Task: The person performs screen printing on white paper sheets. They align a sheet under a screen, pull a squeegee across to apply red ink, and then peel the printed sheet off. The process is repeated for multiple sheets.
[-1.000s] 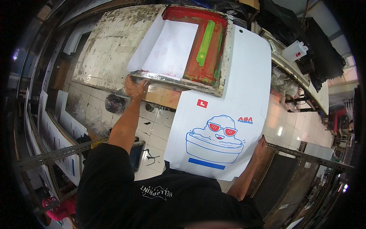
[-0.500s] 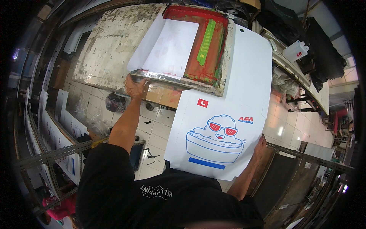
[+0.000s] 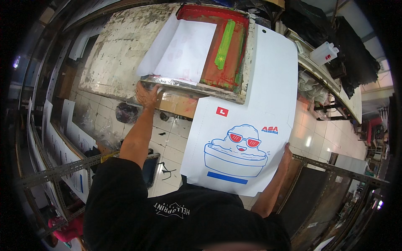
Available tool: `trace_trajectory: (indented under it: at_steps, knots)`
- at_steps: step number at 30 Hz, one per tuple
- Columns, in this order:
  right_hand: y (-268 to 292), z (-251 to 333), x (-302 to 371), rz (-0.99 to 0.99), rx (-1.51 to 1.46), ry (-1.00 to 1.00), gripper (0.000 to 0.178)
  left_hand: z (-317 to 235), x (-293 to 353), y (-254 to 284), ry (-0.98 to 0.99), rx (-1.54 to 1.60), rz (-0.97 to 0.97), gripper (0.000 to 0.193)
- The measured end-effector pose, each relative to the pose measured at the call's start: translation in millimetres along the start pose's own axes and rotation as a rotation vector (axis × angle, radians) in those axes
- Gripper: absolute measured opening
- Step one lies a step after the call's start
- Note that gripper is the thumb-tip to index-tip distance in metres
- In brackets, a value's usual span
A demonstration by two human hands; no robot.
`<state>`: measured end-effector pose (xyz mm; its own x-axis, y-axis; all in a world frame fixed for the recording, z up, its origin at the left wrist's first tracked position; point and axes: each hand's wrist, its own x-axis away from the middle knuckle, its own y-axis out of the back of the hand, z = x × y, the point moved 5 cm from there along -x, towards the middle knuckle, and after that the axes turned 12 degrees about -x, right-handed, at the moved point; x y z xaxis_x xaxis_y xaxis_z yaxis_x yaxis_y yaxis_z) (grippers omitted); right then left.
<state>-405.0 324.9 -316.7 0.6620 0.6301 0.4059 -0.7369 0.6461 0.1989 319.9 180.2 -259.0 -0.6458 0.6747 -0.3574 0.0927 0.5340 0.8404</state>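
My left hand [image 3: 146, 95] is closed round the near left corner of a screen printing frame [image 3: 226, 95], fingers partly hidden by its edge. Red ink stains the mesh [image 3: 211, 62] inside the frame. A white paper sheet [image 3: 188, 46] and a green strip [image 3: 225, 46] lie on that mesh. My right hand [image 3: 286, 158] grips the right edge of a large white printed sheet [image 3: 272, 79], most of its fingers hidden underneath. The printed sheet slants down toward my body, bearing a blue and red cartoon drawing. Its far left part passes beneath the frame.
A worn, paint-flaked board [image 3: 121, 50] lies left of the frame. Racks of white sheets [image 3: 60, 142] stand at the left, beside a metal rail [image 3: 63, 169]. Another rack [image 3: 310, 192] is at the lower right. A white jug [image 3: 324, 54] sits on the right-hand bench.
The frame and my left hand have shifted very slightly left. My right hand has risen a little along the sheet's edge. Both grips look the same.
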Motion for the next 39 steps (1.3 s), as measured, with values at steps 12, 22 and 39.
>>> trace_trajectory:
  at_steps: [12,22,39]
  knots:
    - [11,5,9,0.039,-0.135,0.098,0.053,-16,6,11,0.046,-0.031,0.044,0.092]
    - [8,17,21,-0.026,-0.199,0.081,0.032,-22,10,9,-0.077,-0.118,-0.032,0.089]
    - [16,-4,-1,-0.008,-0.128,0.001,0.042,-11,1,1,-0.017,0.099,0.106,0.085]
